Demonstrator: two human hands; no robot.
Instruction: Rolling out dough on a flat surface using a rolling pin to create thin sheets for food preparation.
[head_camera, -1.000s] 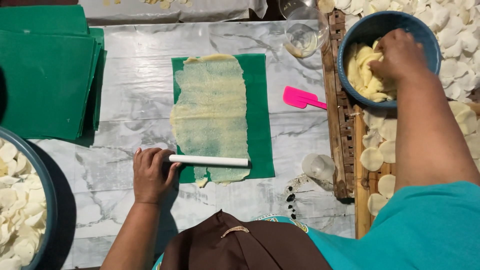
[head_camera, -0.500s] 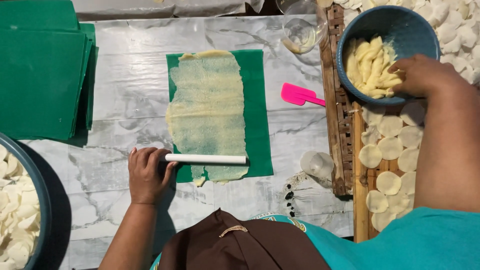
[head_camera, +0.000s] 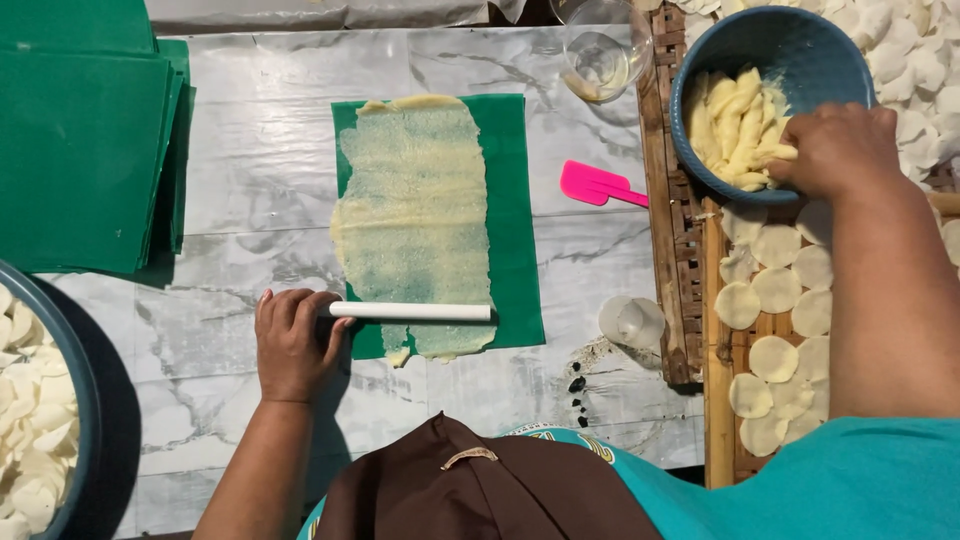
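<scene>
The left hand (head_camera: 292, 345) grips the white roller (head_camera: 410, 311) at the near edge of the dough sheet (head_camera: 415, 220) on its green mat (head_camera: 515, 210). The right hand (head_camera: 835, 150) clutches dough pieces (head_camera: 730, 125) inside the blue bowl (head_camera: 800, 45). Bare marble (head_camera: 260, 190) flanks the mat; a pink spatula (head_camera: 597, 186) lies right.

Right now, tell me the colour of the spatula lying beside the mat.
Bright pink; the spatula shows clearly in the head view, on the marble table.

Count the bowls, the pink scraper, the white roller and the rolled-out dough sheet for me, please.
Blue bowls: 2, one with dough pieces, one at the left edge
Pink scraper: 1
White roller: 1
Rolled-out dough sheet: 1
Total: 5
</scene>
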